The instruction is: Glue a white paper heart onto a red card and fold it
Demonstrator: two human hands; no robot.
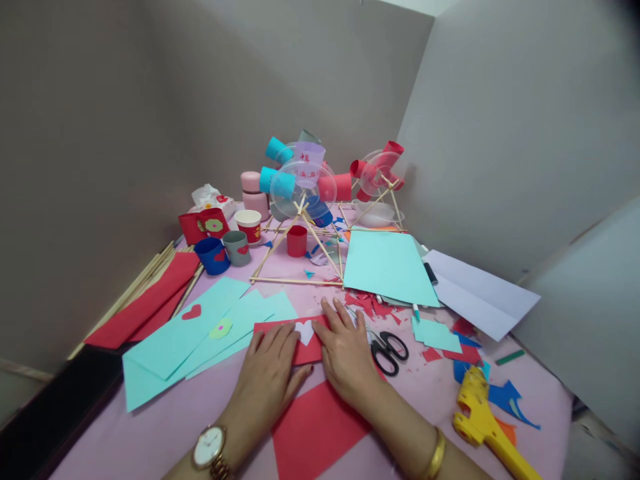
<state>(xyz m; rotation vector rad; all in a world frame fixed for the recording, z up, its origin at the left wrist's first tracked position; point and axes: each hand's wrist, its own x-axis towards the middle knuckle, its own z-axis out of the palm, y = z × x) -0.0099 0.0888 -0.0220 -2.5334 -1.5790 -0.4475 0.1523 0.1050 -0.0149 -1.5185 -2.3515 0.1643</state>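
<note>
My left hand (267, 377) lies flat with fingers spread on a red paper sheet (313, 427) near the table's front. My right hand (345, 347) also rests flat and open on the same red paper, just right of a heart-shaped hole (304, 331) cut in its folded strip. Neither hand holds anything. A watch sits on my left wrist and a gold bangle on my right. Black-handled scissors (387, 350) lie just right of my right hand.
Light blue paper sheets (200, 333) lie at left, another (387, 267) at centre right, white paper (480, 293) beyond. A yellow glue gun (483, 417) lies at front right. Stick-and-cup wheels (305, 183), paper cups (225, 250) and red paper (145, 303) stand behind. Grey walls enclose the pink table.
</note>
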